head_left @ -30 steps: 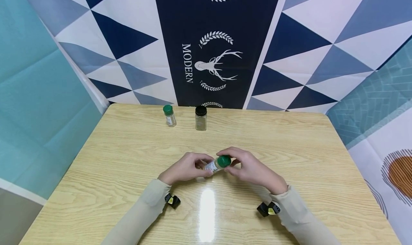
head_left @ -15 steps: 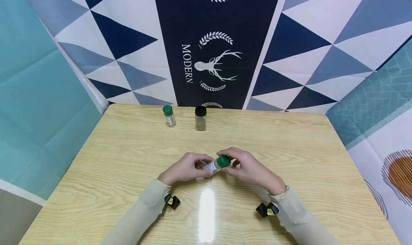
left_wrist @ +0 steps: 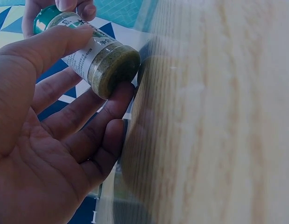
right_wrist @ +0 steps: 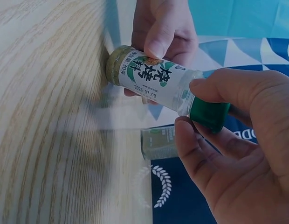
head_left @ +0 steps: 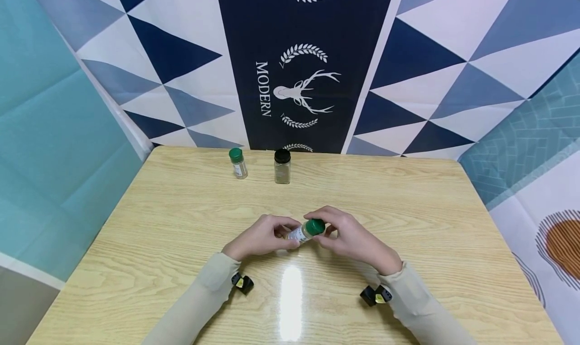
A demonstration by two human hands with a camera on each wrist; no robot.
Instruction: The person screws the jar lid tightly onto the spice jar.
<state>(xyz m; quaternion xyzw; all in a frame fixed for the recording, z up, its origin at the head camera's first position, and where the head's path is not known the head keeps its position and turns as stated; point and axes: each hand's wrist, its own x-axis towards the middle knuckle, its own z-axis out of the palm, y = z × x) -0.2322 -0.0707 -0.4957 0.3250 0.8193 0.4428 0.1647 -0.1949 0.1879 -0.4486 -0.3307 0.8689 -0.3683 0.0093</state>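
Observation:
A small clear spice jar [head_left: 299, 233] with a green cap [head_left: 315, 226] and a white printed label is tilted between both hands, low over the table's middle. My left hand [head_left: 267, 237] grips its body, thumb across the label [left_wrist: 84, 51] and fingers behind and under the base. From the other end, my right hand [head_left: 346, 234] pinches the green cap, thumb on one side and fingers on the other. The cap sits on the jar's neck in the right wrist view. Greenish-brown powder [right_wrist: 115, 65] shows near the base.
On the wooden table [head_left: 181, 209], a second green-capped spice jar [head_left: 238, 163] and a square black-capped jar [head_left: 282, 167] stand upright at the back edge. A patterned cloth [head_left: 299, 83] hangs behind them. Black wrist cameras [head_left: 242, 283] sit below the cuffs.
Almost nothing differs. The right hand's fingers shift very slightly at the green cap; the left hand and the jar keep their place.

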